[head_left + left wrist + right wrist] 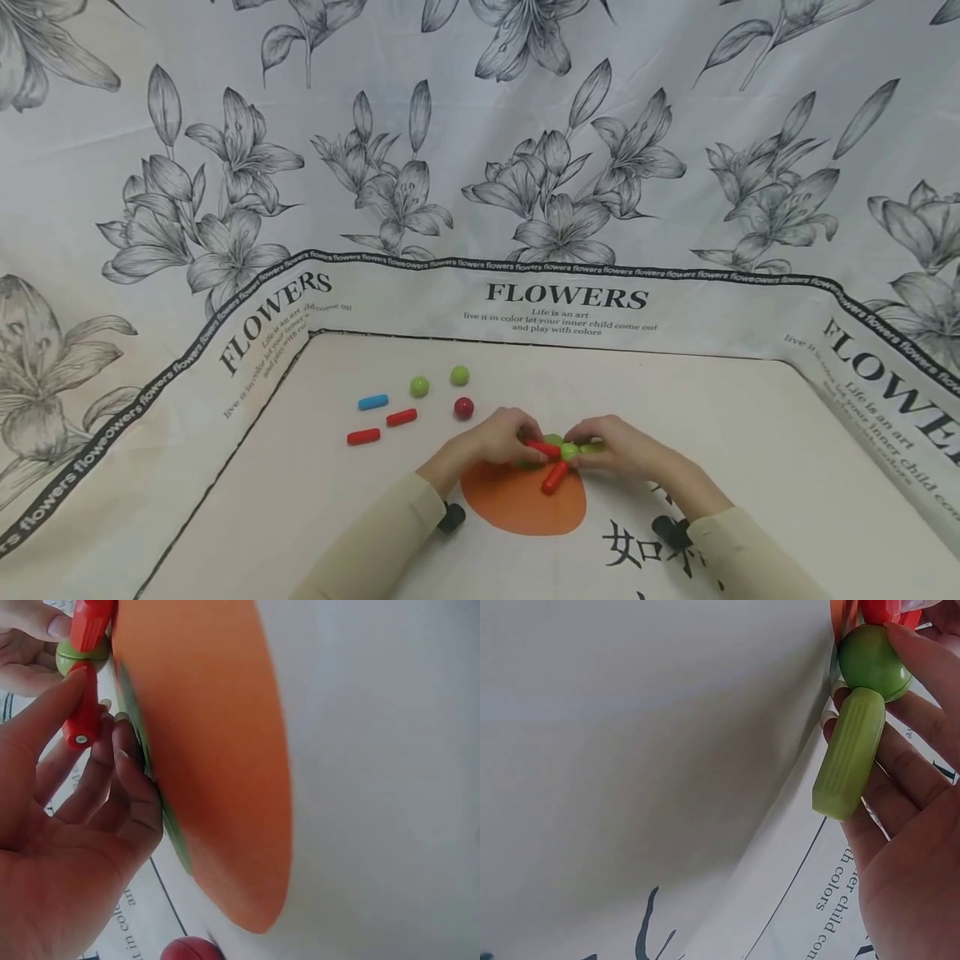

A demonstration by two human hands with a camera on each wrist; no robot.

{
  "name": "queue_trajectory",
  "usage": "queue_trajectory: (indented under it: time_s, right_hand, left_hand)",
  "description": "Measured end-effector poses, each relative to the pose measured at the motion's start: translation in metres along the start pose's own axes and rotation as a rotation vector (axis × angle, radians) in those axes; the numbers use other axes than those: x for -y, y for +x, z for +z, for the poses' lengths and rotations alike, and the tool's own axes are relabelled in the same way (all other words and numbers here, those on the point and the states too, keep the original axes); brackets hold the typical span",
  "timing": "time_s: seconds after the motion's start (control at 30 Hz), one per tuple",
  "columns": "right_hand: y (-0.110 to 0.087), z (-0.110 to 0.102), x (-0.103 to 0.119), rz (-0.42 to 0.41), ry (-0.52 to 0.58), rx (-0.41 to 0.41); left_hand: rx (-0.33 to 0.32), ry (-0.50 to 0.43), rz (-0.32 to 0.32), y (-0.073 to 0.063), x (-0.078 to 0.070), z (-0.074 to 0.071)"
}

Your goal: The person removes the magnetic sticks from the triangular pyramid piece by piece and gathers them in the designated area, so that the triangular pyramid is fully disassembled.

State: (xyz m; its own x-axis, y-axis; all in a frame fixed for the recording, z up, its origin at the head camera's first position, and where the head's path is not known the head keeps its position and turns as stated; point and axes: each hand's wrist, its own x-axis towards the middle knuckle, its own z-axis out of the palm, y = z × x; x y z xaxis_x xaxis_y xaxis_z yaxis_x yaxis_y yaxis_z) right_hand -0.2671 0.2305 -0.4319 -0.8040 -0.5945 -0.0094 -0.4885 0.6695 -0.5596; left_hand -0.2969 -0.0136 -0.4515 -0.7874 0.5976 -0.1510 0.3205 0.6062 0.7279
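Note:
Over the table, both hands work on a small assembly of toy rods round a green ball (570,452). My left hand (506,437) pinches a red rod (84,712) whose far end meets the ball. The right hand (618,447) holds the ball between thumb and fingers, seen closely in the right wrist view. A light green rod (849,754) sticks out from the ball, lying along the right fingers. Another red rod (555,477) points from the ball toward the person. How deeply the rods sit in the ball is hidden.
Left of the hands lie two green balls (419,386), a dark red ball (463,407), a blue rod (372,402) and two loose red rods (363,436). An orange printed disc (517,504) marks the cloth below the hands. Flower-patterned cloth (562,200) rises behind.

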Motion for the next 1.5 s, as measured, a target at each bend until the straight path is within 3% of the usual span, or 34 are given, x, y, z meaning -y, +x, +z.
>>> queue_trajectory:
  time_s: [0.4, 0.7, 0.9, 1.1, 1.33, 1.5]
  right_hand:
    - [0.001, -0.002, 0.0, -0.002, -0.003, 0.008]
    - [0.003, -0.001, 0.003, 0.002, 0.009, 0.023]
    - [0.004, -0.001, 0.003, 0.019, 0.007, 0.018]
    - [0.004, 0.001, 0.002, 0.016, 0.013, 0.022]
    - [0.006, 0.0, 0.001, 0.015, -0.013, 0.024]
    - [0.008, 0.001, 0.002, 0.022, 0.002, 0.035]
  left_hand:
    - [-0.037, -0.016, 0.009, -0.002, -0.001, -0.003]
    - [-0.143, 0.032, -0.091, -0.004, -0.007, -0.002]
    - [-0.147, 0.029, -0.101, -0.007, -0.008, -0.002]
    - [-0.193, 0.021, -0.121, -0.023, 0.001, -0.009]
    - [-0.215, 0.01, -0.128, -0.048, 0.023, -0.033]
    - [-0.268, -0.01, -0.201, -0.069, 0.044, -0.048]
